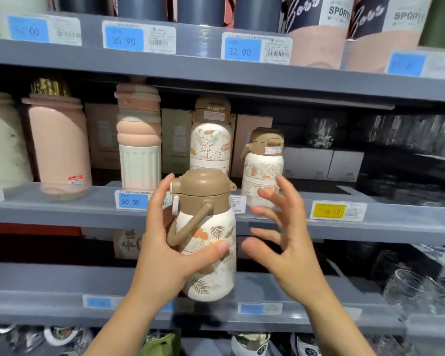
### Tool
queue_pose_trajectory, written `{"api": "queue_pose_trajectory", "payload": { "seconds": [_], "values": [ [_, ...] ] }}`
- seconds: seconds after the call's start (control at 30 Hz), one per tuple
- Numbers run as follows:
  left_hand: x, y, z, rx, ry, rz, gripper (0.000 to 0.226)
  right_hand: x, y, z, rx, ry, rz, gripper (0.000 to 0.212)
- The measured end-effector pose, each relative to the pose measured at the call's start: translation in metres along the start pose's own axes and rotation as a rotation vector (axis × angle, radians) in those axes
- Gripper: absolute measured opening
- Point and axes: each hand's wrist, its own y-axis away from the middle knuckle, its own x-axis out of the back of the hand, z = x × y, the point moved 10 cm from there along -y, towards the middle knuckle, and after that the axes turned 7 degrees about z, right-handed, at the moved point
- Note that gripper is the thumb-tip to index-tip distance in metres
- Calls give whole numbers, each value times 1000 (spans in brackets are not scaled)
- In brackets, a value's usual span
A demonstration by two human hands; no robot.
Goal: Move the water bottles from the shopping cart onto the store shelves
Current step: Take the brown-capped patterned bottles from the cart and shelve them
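Note:
My left hand (165,242) grips a white water bottle (211,253) with a leaf pattern, a tan lid and a tan carry loop. The bottle is upright in the air in front of the middle grey shelf (385,222). My right hand (283,232) hovers just to the bottle's right, fingers spread, not touching it. On the shelf behind stand two matching leaf-pattern bottles, a tall one (210,140) and a short one (263,165). The shopping cart is out of view.
A pink and white ribbed bottle (138,140) and a pink flask (58,145) stand left on the same shelf, with boxes behind. Dark glassware (409,134) fills the right side. The upper shelf (190,65) carries grey and pink bottles; glasses (411,289) sit lower right.

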Motion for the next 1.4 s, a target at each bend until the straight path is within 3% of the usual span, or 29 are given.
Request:
{"api": "queue_pose_trajectory", "payload": {
  "seconds": [0.1,0.27,0.4,0.57,0.67,0.8,0.9,1.03,1.13,1.4],
  "values": [
    [-37,0,9,-21,78,-129,108,-9,13,9,-180,-100,-165,104],
    [-94,8,23,-63,150,-340,101,33,20,-1,-216,-149,-70,109],
    [-131,15,26,-66,156,-463,114,68,29,-11,-187,-76,95,97],
    [-164,17,34,-129,87,-633,115,101,38,-16,-109,-30,252,95],
    [-155,8,34,-244,-66,-536,108,114,32,-26,-21,31,377,90],
    [-102,-7,9,-337,-238,-227,84,144,10,-35,100,40,659,91],
    [-67,-13,-11,-559,-622,-5,68,159,-15,-26,165,37,834,95],
    [-50,-18,-54,-600,-979,-10,61,170,-44,10,85,-41,986,98],
    [-46,-17,-59,-675,-1080,10,55,166,-64,27,9,129,928,99],
    [-50,-17,-57,-806,-1175,94,51,132,-106,51,-235,853,505,102]
  ]
}}
